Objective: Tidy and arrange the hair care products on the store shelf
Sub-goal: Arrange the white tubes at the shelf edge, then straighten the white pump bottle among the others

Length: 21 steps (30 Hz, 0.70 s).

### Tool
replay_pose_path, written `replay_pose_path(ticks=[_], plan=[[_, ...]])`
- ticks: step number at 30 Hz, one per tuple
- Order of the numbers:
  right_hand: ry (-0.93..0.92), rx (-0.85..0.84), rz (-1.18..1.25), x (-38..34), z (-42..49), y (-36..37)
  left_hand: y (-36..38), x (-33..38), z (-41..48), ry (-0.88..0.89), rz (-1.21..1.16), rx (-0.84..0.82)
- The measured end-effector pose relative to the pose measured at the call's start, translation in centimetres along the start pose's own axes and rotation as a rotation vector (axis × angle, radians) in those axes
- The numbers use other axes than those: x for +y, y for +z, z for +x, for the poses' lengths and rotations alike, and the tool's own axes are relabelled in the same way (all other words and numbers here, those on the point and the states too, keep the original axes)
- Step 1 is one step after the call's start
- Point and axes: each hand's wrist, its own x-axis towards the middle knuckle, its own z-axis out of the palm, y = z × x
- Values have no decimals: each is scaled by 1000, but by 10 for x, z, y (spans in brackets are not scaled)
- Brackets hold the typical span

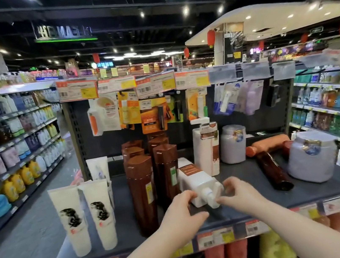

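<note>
Step in hand: righting the white pump bottle [197, 180], lying toppled on the shelf [308, 194] beside upright brown bottles [143, 189]; left hand [183, 207] and right hand [239, 193], grip narrow, hold its pump end; next move likely needs a careful tilt upright.

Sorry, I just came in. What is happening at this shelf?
A person is tidying a store shelf. The left hand and the right hand both grip the pump end of a white pump bottle that lies on its side. Brown bottles stand upright beside it. Toppled bottles lie on the right, not yet set up.
</note>
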Motion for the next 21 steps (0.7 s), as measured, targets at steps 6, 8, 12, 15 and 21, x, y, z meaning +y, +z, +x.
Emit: replay_pose_path(ticks=[6,8,12,15,21], plan=[[-71,-101,122,5,6,10,30,-2,11,-110,-8,3],[-64,-106,149,7,11,15,33,-2,14,-139,-13,-5],[-73,-58,121,10,21,19,36,-7,27,-145,24,25],[-128,-26,93,11,22,20,38,-9,37,-112,35,29],[-112,117,96,6,18,-2,39,-7,53,46,228,-59]])
